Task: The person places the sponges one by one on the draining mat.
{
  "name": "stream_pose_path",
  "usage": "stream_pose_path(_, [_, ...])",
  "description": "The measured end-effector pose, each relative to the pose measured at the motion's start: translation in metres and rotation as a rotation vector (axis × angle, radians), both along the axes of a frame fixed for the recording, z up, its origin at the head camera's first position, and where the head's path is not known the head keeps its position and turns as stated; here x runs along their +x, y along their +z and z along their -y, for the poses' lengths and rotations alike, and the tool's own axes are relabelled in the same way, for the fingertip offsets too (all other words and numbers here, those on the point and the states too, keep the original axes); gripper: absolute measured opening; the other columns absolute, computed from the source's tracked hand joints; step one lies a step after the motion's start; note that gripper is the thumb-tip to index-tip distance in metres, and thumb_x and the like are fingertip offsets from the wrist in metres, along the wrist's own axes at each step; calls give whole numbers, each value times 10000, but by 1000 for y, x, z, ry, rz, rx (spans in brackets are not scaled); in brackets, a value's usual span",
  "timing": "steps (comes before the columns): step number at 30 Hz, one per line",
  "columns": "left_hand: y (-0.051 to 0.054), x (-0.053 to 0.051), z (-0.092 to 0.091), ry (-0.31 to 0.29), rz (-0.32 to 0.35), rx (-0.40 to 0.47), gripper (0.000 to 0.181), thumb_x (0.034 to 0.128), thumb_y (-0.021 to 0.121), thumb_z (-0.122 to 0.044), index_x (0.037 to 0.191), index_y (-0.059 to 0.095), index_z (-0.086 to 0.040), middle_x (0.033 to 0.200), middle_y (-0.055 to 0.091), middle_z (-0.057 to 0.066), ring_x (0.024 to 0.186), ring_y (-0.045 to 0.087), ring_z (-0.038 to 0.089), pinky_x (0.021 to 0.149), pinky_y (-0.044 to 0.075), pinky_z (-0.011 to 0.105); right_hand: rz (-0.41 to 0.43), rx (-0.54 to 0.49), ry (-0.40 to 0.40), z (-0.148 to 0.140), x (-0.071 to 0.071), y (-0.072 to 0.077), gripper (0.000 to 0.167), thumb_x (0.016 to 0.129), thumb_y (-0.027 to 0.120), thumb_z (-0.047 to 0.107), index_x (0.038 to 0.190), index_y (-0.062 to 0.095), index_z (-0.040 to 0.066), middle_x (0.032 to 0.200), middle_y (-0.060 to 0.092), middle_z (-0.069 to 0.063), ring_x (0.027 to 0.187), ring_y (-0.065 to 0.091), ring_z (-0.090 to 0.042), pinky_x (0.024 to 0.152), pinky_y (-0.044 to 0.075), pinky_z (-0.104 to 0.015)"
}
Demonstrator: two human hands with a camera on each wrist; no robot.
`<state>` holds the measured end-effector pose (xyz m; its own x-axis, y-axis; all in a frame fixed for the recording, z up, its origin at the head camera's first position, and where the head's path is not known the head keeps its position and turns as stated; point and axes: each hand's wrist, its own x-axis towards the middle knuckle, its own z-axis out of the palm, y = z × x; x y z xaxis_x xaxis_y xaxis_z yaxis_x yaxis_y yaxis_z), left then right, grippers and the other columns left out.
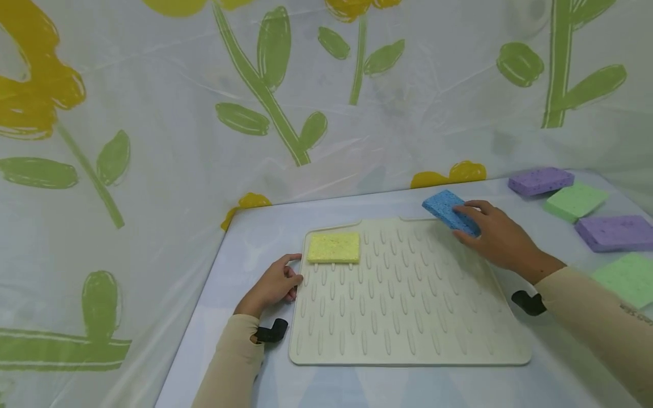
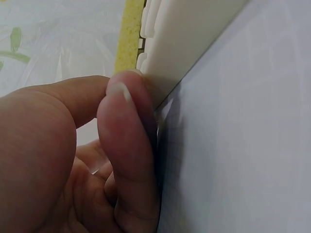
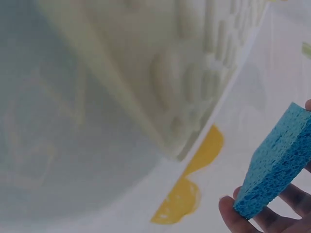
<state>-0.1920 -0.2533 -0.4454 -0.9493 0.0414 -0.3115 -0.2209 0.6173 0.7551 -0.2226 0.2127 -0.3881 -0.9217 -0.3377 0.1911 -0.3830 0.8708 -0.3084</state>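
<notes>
My right hand [image 1: 502,238] grips a blue sponge [image 1: 449,211], tilted above the back right corner of the cream ridged mat [image 1: 377,331]. In the right wrist view, fingertips hold the blue sponge [image 3: 277,160] by its edges, apart from the mat. At the mat's left edge, my left hand [image 1: 272,283] touches the rim with index finger and thumb, the other fingers loosely bent. Its fingertips meet the mat's side [image 2: 189,34] in the left wrist view. A yellow sponge [image 1: 334,247] lies flat in the mat's back left corner, close to the left hand.
On the table's right lie a purple sponge [image 1: 541,181], a green sponge [image 1: 576,201], another purple sponge [image 1: 617,233] and another green sponge [image 1: 627,277], partly behind the right sleeve. A flower-printed sheet [image 1: 357,141] hangs behind the white table [image 1: 214,323].
</notes>
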Motion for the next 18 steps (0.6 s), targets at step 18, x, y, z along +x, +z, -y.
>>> stream_pose_path(18, [0, 0, -1, -4, -4, 7, 598, 948, 638, -145, 1502, 416, -192, 860, 588, 72, 587, 584, 166, 546, 504, 289, -311, -63, 129, 34, 56, 9, 592, 855, 768, 251, 1398, 569, 127, 1420, 494, -177, 1176, 551, -401, 637, 566, -436])
